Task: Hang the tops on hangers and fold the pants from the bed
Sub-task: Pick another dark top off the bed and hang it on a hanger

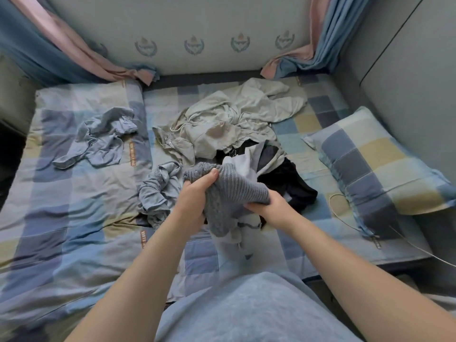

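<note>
A grey knitted top (pixel 232 191) is bunched between both hands above the middle of the bed. My left hand (pixel 195 193) grips its upper left part, thumb on top. My right hand (pixel 269 206) grips its lower right edge. A white layer hangs below the knit. Behind it lies a heap: a pale grey-green hooded top (pixel 237 114), a black garment (pixel 288 181) and a blue-grey garment (pixel 158 191). Another blue-grey garment (pixel 103 139) lies crumpled at the left. No hanger is in view.
The bed has a checked blue and yellow cover (pixel 61 206). A matching pillow (pixel 380 164) lies at the right with a thin white cable (pixel 345 218) beside it. Curtains (pixel 308 55) hang at both back corners against the wall.
</note>
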`<state>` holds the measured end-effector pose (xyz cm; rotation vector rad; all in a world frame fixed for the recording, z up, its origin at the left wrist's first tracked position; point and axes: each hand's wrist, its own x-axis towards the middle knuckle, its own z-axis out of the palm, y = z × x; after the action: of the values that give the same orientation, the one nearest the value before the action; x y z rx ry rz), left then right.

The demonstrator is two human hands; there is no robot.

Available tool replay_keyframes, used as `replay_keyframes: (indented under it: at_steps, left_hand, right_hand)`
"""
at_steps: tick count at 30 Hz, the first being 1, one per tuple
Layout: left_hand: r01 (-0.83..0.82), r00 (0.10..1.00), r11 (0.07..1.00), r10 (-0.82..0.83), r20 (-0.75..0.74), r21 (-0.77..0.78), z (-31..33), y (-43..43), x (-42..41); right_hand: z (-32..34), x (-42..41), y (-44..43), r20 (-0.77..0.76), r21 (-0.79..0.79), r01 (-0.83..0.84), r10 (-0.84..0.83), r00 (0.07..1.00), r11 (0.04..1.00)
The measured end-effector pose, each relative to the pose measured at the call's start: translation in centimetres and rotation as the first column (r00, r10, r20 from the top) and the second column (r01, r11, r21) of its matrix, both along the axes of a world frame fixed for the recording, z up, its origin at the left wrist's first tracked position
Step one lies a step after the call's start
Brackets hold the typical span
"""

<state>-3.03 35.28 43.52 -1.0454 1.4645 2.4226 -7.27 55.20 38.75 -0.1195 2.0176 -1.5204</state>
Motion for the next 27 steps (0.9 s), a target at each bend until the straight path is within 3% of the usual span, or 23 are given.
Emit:
replay_keyframes:
  at_steps: [4, 7, 10, 13, 15, 19, 22, 24, 27]
  left_hand:
    - [0.043, 0.998, 0.996, -0.040, 0.039, -0.082, 0.2, -1.9, 0.2]
    - [0.057, 0.994, 0.943, -0.023, 0.104, -0.329, -0.2, -2.9, 0.5]
    - [0.025, 0.998, 0.778, -0.056, -0.029, -0.628, 0.4, -2.6, 1.9]
    - [0.145, 0.917, 0.602, -0.380, -0.121, -0.785, 1.4, -0.6, 3.5]
    - [0.167, 0.872, 0.526, -0.474, -0.124, -0.834, 1.3, 1.0, 3.9]
    - [0.187, 0.878, 0.592, -0.458, -0.137, -0.784, 1.4, 2.6, 2.6]
    - [0.072, 0.913, 0.664, -0.345, -0.219, -0.744, 1.5, 1.8, 1.6]
    - [0.018, 0.943, 0.753, -0.231, -0.239, -0.657, 1.4, 1.2, 1.3]
    - [-0.115, 0.980, 0.888, 0.028, -0.197, -0.445, 1.3, 0.7, 1.0]
  right_hand:
    - [1.4, -0.3, -0.3, -0.094, 0.079, -0.001, 0.008, 0.996, 0.997]
    - [3.4, -0.6, -0.8, -0.122, 0.108, 0.037, -0.023, 0.992, 0.993]
    - [5.9, -0.9, -2.3, -0.098, 0.049, 0.125, -0.120, 0.988, 0.991]
    - [8.8, -1.1, -3.7, 0.006, -0.084, 0.239, -0.239, 0.971, 0.967]
    - [10.9, -1.2, -4.6, 0.062, -0.165, 0.240, -0.233, 0.971, 0.957]
    - [13.9, -1.0, -6.0, 0.100, -0.283, 0.189, -0.167, 0.981, 0.940]
    - [14.2, -1.1, -5.8, 0.067, -0.346, 0.186, -0.174, 0.982, 0.920]
    - [13.1, -0.8, -4.6, -0.022, -0.311, 0.146, -0.161, 0.987, 0.939]
    - [10.1, 0.5, -1.8, -0.132, -0.100, 0.003, -0.016, 0.991, 0.995]
